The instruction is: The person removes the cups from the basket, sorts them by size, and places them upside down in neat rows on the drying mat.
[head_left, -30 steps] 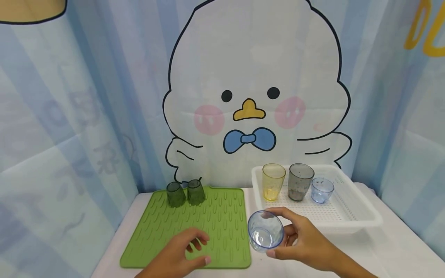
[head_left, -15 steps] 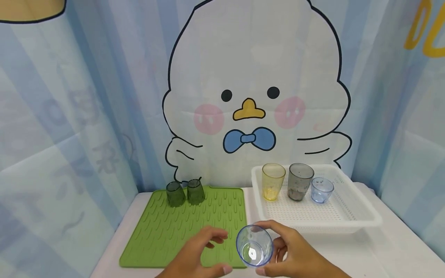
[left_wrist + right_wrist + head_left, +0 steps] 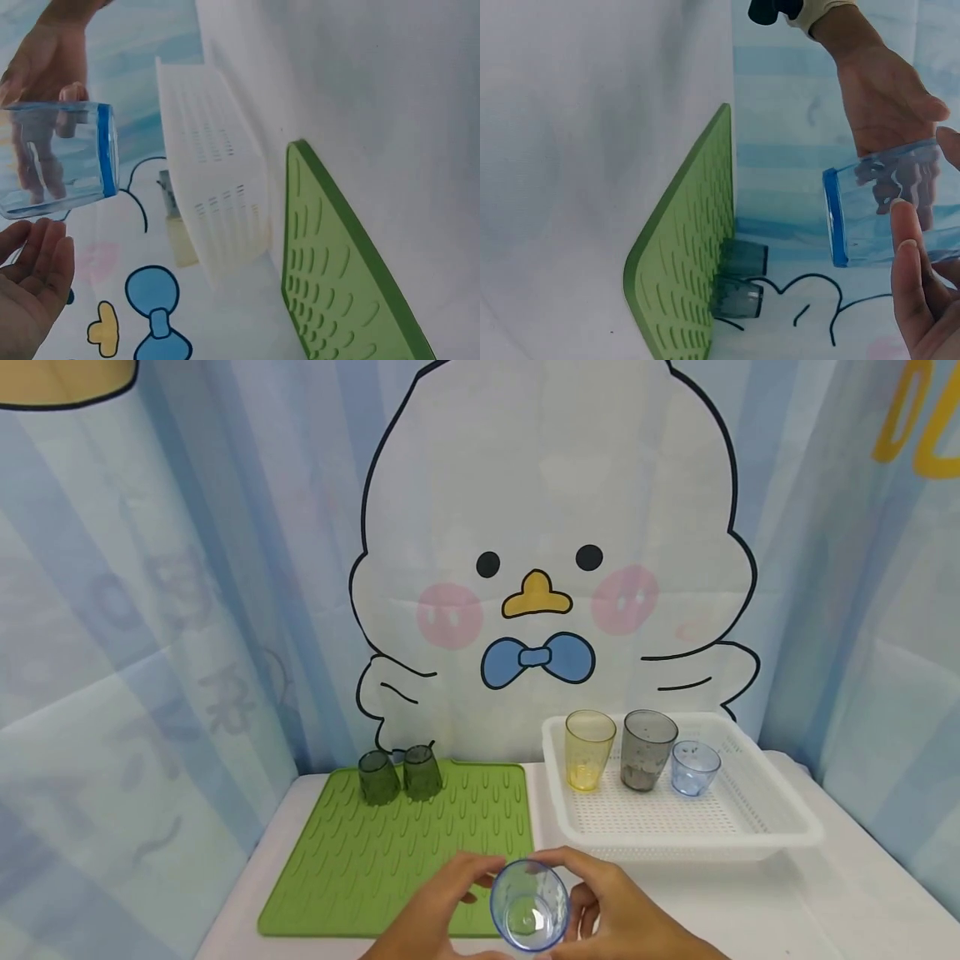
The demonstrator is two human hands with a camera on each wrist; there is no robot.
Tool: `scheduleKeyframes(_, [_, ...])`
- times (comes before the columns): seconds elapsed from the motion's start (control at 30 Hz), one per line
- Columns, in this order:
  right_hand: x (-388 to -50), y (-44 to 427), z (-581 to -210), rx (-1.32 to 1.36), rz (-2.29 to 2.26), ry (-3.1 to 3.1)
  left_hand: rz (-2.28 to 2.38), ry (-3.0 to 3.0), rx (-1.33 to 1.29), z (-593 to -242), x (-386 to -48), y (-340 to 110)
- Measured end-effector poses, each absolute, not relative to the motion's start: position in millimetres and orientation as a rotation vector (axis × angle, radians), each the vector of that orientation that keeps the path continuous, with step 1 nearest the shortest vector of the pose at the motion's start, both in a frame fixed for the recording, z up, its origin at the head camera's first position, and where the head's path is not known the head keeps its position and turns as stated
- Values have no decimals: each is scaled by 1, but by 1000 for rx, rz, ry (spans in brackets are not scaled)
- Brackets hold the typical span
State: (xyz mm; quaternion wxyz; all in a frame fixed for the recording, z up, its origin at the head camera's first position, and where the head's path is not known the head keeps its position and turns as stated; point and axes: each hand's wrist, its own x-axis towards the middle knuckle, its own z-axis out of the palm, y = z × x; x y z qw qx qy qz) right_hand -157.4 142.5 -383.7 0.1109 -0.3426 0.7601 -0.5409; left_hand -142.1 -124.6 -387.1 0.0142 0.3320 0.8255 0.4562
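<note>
A clear blue-tinted cup [image 3: 529,906] is held with its mouth upward, above the front right corner of the green ridged mat [image 3: 390,860]. Its thick blue base [image 3: 835,217] faces the table in the right wrist view. My right hand [image 3: 618,906] grips the cup's right side between thumb and fingers. On the other side, my left hand [image 3: 435,906] is spread, its fingers close to the wall; the left wrist view shows the left fingers [image 3: 49,270] beside the cup, and whether they touch it I cannot tell.
Two dark green cups [image 3: 378,778] stand upside down at the mat's back left. A white perforated basket [image 3: 772,802] at the right holds a yellow cup [image 3: 589,752], a grey cup [image 3: 648,750] and a small blue cup [image 3: 694,768]. A printed curtain [image 3: 540,485] hangs behind.
My right hand has carried the cup left and toward me, from in front of the basket to the mat's corner. My left hand has come rightward, up to the cup.
</note>
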Motion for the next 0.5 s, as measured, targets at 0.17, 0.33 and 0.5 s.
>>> scheduleKeyframes(0.17, [-160,137,-388,-1143,-1585,2257,1377,2613,1027,-389,-142,-122])
scheduleKeyframes(0.33, [-162,133,-391,-1170,-1559,2295,1338,2666,985,-392,-143,-120])
scheduleKeyframes(0.5, [-164,130,-394,-1140,-1550,2258,1314,2661,954,-394,-146,-120])
